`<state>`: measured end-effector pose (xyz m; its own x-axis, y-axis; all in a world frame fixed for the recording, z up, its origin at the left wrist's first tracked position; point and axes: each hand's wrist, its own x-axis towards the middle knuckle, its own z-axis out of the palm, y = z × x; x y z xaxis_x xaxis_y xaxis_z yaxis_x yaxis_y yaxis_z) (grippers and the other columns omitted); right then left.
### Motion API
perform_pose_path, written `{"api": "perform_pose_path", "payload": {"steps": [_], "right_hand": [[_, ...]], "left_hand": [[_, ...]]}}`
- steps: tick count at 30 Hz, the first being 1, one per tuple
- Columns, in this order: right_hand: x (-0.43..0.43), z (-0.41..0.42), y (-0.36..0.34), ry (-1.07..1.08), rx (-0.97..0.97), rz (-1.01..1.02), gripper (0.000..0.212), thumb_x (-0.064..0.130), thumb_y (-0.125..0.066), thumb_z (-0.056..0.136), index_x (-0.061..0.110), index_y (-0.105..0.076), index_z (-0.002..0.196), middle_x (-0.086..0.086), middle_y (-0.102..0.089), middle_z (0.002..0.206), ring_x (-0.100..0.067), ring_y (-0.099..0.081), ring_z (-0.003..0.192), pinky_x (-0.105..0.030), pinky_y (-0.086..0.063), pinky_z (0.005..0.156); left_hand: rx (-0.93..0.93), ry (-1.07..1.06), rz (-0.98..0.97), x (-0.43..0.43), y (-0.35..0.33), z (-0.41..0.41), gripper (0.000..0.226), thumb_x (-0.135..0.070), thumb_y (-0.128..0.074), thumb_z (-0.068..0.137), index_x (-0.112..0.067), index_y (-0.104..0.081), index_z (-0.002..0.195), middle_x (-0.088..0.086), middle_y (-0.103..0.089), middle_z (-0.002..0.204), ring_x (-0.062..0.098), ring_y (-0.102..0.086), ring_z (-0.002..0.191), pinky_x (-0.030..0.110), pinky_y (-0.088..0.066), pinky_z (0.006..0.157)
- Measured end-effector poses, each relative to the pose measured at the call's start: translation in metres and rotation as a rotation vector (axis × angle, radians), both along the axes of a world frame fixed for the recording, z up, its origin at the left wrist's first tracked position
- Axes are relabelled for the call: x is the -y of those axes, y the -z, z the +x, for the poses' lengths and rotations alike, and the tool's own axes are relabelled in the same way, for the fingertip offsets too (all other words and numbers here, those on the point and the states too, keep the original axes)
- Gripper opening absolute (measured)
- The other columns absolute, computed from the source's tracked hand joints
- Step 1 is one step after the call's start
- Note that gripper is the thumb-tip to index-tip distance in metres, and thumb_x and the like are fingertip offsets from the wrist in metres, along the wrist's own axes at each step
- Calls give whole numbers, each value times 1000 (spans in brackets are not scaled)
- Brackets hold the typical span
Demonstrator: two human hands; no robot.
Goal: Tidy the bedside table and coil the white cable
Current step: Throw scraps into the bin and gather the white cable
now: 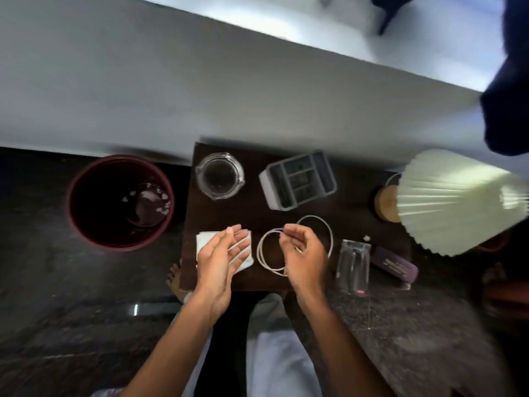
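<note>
The white cable (264,259) hangs in loops above the dark bedside table (252,210). My right hand (303,253) pinches the cable near the top of the loops. One loop arcs behind it toward the right. My left hand (220,259) is flat with its fingers straight, and a strand of the cable runs across them. Beneath the left hand lies a folded white tissue (246,263) on the table's front left corner.
On the table stand a glass jug (219,176), a grey compartment organiser (299,180), a lamp with a pleated cream shade (455,200), a drinking glass (353,266) and a purple case (396,266). A dark red bin (120,202) is on the floor at left.
</note>
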<state>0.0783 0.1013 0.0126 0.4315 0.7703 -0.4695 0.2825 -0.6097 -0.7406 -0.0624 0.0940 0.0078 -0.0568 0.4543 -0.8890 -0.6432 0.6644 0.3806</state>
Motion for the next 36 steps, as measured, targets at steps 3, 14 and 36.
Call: {"api": "perform_pose_path", "payload": {"steps": [3,14,36], "right_hand": [[-5,54,-1,-46,189,-42,21,3,-64,87,18,-68,101,1,-74,98,0,-67,80,-7,-51,74],[-39,153,13,-623,832,-126,14,-1,-69,73,-3,-67,86,-25,-65,84,-44,-64,75,-43,-53,66],[-73,186,52,-715,853,-519,37,21,-60,88,-1,-58,117,-21,-59,117,-35,-61,108,-36,-51,85]], "left_hand": [[31,70,-13,3,-1,30,24,-21,-50,105,-9,-69,115,10,-75,108,18,-71,94,31,-56,88],[34,226,37,-4,-8,92,26,-23,-54,103,-9,-68,120,13,-76,113,17,-72,92,24,-59,80],[-12,221,64,0,1,88,27,-24,-54,103,-11,-69,120,15,-75,116,24,-71,104,33,-56,95]]}}
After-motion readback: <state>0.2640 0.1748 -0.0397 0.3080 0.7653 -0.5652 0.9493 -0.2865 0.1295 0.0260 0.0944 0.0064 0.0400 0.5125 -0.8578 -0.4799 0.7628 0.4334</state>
